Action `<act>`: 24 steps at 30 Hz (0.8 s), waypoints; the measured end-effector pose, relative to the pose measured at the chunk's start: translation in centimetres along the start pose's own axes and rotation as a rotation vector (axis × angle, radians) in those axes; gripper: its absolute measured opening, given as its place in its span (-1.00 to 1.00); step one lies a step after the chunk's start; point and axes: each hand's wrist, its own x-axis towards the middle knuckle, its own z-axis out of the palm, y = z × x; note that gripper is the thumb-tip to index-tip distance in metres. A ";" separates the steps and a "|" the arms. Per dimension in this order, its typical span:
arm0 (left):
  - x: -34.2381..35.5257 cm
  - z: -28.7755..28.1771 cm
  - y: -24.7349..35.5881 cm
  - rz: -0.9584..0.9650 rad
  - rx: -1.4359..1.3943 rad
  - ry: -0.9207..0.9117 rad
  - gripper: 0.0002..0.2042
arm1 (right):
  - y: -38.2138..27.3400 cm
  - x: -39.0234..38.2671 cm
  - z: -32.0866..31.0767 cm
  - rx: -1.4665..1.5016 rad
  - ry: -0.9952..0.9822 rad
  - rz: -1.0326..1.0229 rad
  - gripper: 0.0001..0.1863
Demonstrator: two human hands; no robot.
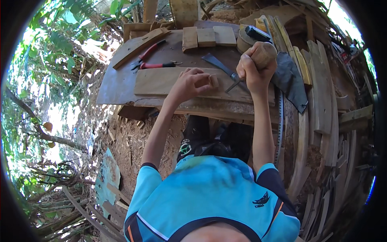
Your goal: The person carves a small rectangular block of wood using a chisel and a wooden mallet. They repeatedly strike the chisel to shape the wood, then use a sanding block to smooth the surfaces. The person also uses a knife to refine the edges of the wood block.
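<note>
My left hand (188, 85) is closed, its fingertips pinching a small wooden block (213, 81) down near a flat board (155, 82). My right hand (254, 67) is wrapped round the thick rounded handle of a wooden-handled tool (265, 55). A thin metal shaft points from that fist down and left, its tip close to the block; whether it touches the board I cannot tell. Behind it lies a wide-bladed chisel (217, 64), its rear end hidden by my right hand. Red-handled pliers (151, 51) and another red-handled tool (157, 65) lie beyond the board.
Short wooden blocks (206, 37) stand in a row at the bench's (117, 86) far side, with a wooden strip (139, 47) to their left. A dark cloth (289, 80) hangs at the right, beside a measuring strip (280, 129) and long planks (322, 97). Wood chips litter the ground (133, 149).
</note>
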 end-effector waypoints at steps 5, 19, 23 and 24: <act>0.4 0.4 1.2 -0.021 0.020 0.079 -0.77 | 0.0 -0.1 -0.2 -0.024 0.008 0.010 -0.87; 0.8 1.1 1.1 -0.057 -0.220 -0.045 -0.87 | 0.4 0.0 0.5 -0.161 0.014 -0.028 -0.84; 1.0 1.8 1.5 -0.079 -0.137 0.041 -0.85 | 0.3 -0.3 0.7 -0.200 0.010 -0.051 -0.84; 0.9 1.8 1.7 -0.083 -0.121 0.047 -0.85 | 0.3 -0.4 0.5 -0.230 -0.004 -0.050 -0.84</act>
